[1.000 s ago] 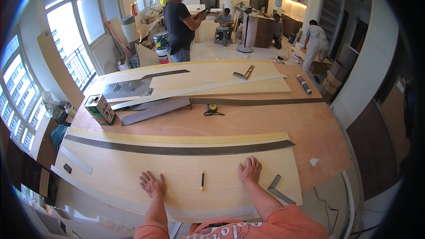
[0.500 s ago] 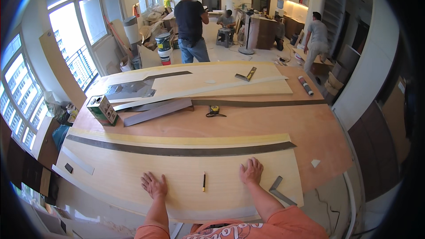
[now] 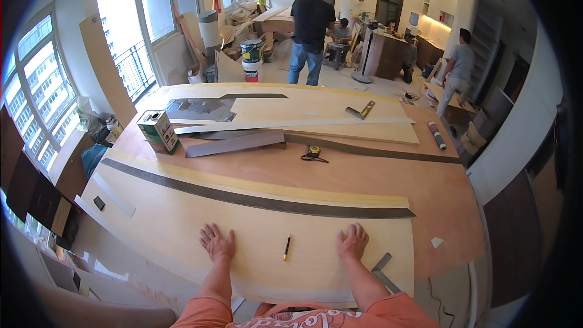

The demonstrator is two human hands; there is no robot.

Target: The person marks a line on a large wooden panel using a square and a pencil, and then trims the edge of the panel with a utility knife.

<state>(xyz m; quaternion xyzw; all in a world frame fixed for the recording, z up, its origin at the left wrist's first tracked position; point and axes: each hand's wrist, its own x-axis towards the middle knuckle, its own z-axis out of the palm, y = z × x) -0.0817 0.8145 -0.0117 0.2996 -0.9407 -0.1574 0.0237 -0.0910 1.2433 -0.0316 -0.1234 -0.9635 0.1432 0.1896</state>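
My left hand (image 3: 217,243) lies palm down on a pale wooden board (image 3: 255,279), fingers spread. Resting on the same board to the right is my right hand (image 3: 352,242), also palm down with its fingers slightly apart. Neither holds anything. A black pencil (image 3: 286,247) lies between the two hands, touched by neither. Just right of my right forearm is a metal square (image 3: 382,272). Beyond both hands, a long dark strip (image 3: 255,197) runs along the far part of the board. At the board's left end sits a small black block (image 3: 99,203).
Farther across the reddish table (image 3: 376,176) are a tape measure (image 3: 313,153), a green-and-white can (image 3: 158,132), a brown strip (image 3: 235,144), a second square (image 3: 362,110) and a tube (image 3: 436,136). A person in a dark shirt (image 3: 311,21) stands beyond; several others are farther back.
The whole view has swung a little to the left, so most things appear farther right. Both hands stay flat on the board. The dark-shirted person now faces more away.
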